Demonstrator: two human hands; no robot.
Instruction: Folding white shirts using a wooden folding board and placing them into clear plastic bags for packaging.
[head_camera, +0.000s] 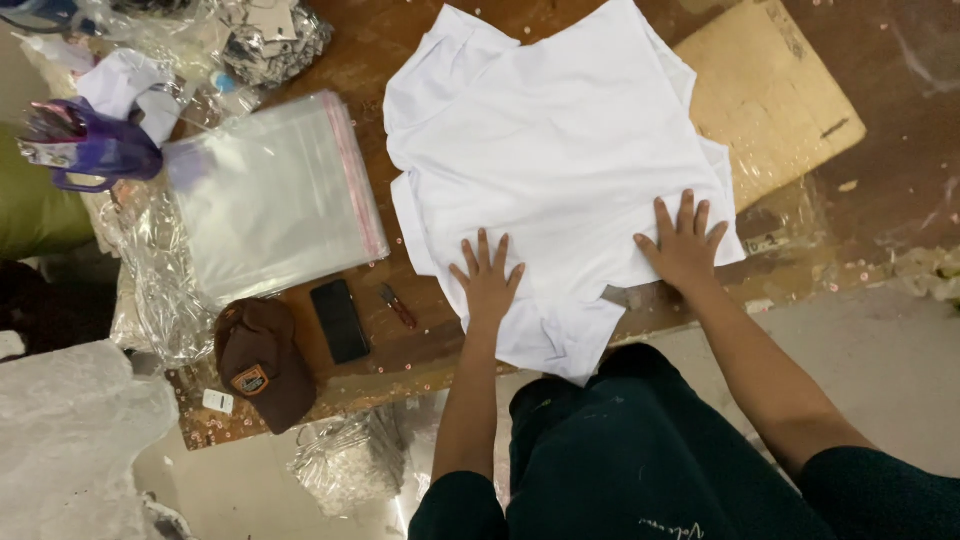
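A white shirt (560, 140) lies spread flat on a brown wooden table (880, 170), with one part hanging over the near edge. My left hand (487, 280) rests flat on the shirt's lower left part, fingers spread. My right hand (684, 240) presses flat on the shirt's lower right edge, fingers apart. Neither hand grips anything.
A stack of clear plastic bags (275, 195) lies left of the shirt. Near the table's front edge are a brown cap (262, 360), a black phone (339, 320) and a small clipper (398, 306). A cardboard sheet (765, 95) sits at the right, a purple holder (90, 150) at the far left.
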